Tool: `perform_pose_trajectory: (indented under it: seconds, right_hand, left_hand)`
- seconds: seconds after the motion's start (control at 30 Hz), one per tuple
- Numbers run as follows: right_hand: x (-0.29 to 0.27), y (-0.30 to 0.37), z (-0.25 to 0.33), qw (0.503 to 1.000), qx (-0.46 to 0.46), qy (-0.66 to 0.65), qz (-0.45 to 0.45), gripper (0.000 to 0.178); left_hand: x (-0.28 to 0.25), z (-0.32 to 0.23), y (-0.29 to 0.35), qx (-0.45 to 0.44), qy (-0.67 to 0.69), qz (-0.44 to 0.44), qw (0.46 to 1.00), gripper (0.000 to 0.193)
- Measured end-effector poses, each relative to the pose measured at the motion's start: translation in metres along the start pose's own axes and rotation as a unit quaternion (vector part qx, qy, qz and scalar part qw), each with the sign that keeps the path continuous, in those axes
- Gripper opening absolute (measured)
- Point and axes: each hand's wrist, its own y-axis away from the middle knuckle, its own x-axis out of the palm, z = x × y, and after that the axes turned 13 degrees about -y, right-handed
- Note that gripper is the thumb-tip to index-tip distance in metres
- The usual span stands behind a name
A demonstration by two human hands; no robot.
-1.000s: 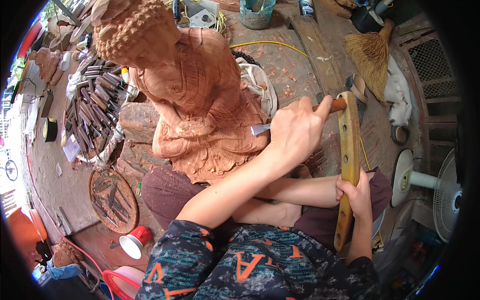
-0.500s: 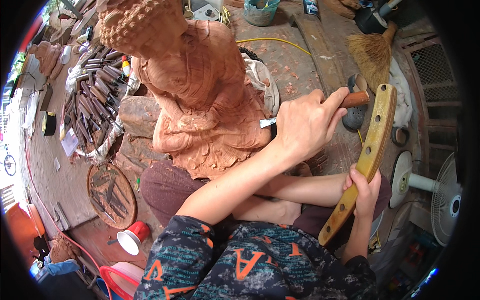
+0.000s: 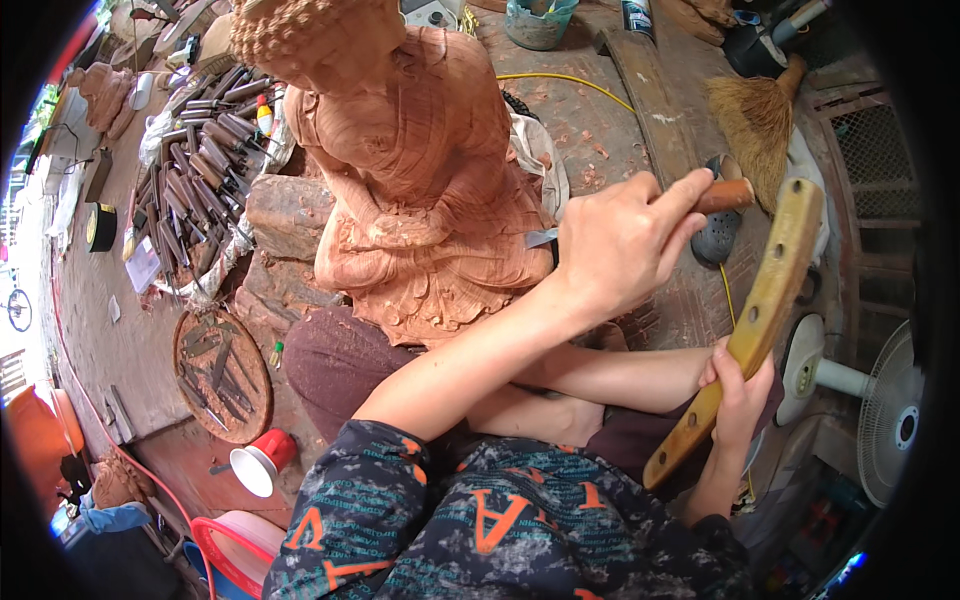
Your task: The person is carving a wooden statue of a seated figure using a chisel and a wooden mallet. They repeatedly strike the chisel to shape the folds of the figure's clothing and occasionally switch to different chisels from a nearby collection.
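A reddish-brown carved wooden statue [image 3: 410, 190] of a seated figure stands before me, its top cut off by the frame. My left hand [image 3: 620, 240] is closed around a chisel [image 3: 728, 195]; the wooden handle sticks out to the right and the flat metal blade reaches the statue's right side by the knee. Fingers of my right hand [image 3: 740, 385] wrap the lower half of a slightly curved, yellowish wooden bar [image 3: 768, 285] with a row of dark holes. The bar's upper part stands beside the chisel handle's end, with a small gap between.
Many wooden-handled carving tools [image 3: 195, 185] lie heaped at the left. Nearer is a round tray [image 3: 262, 415] with blades, then a red and white cup [image 3: 265, 462]. At right are a white fan [image 3: 890, 415], a straw broom [image 3: 750, 120] and a dark clog [image 3: 715, 240].
The bar in my right hand has swung slightly right, widening its gap from the chisel handle. My left hand still holds the chisel at the statue. The whole view has shifted a little.
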Motion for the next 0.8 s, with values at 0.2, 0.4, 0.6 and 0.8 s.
perform_pose_trajectory:
  seconds: [0.2, 0.4, 0.6, 0.8]
  right_hand:
    - [0.02, 0.002, 0.011, 0.995, -0.038, -0.086, -0.03, 0.02]
    - [0.011, 0.008, 0.006, 0.991, -0.046, 0.119, 0.036, 0.022]
    - [0.011, 0.008, 0.005, 0.998, -0.035, 0.055, 0.01, 0.023]
    - [0.0, 0.014, -0.002, 1.0, -0.02, -0.015, 0.004, 0.023]
  left_hand:
    - [0.0, 0.0, 0.0, -0.001, 0.044, -0.018, 0.999, 0.036]
    - [-0.002, 0.004, -0.001, -0.012, 0.032, -0.045, 0.998, 0.035]
    - [-0.006, -0.008, 0.009, 0.03, -0.002, -0.02, 0.999, 0.041]
    - [0.003, -0.009, 0.005, 0.113, 0.077, 0.029, 0.99, 0.044]
